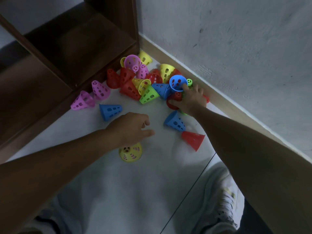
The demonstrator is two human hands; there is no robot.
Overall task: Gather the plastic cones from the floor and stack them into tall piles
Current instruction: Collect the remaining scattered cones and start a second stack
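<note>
1. Plastic cones are lying scattered across the pale floor (104, 179) in the corner where the dark wooden shelf unit (67, 53) is meeting the grey wall (236, 39); I am seeing yellow, pink, red, blue and green ones, most tipped on their sides in a loose heap.
2. My right hand (192, 100) is reaching into the right side of that heap, just beside the skirting; its fingers are curling over a red cone (173, 101) and appear to be gripping it, while one fingertip is touching the rim of a blue cone with its mouth up (178, 82).
3. A small green cone (189, 81) is peeking out just behind that blue one, mostly hidden.
4. My left hand (133, 127) is hovering above the floor with fingers loosely relaxed, holding nothing.
5. Directly under the left wrist a yellow cone (130, 152) is standing on the floor, seen from above; I am unable to tell whether others are nested in it.
6. A blue cone on its side (110, 111) is lying near the left hand, and two pink cones (92, 97) are resting against the shelf base.
7. Another blue cone (175, 121) and a red cone apart from the heap (193, 139) are lying just beside each other under my right forearm.
8. My pale shoes (219, 205) are showing at the bottom edge.
</note>
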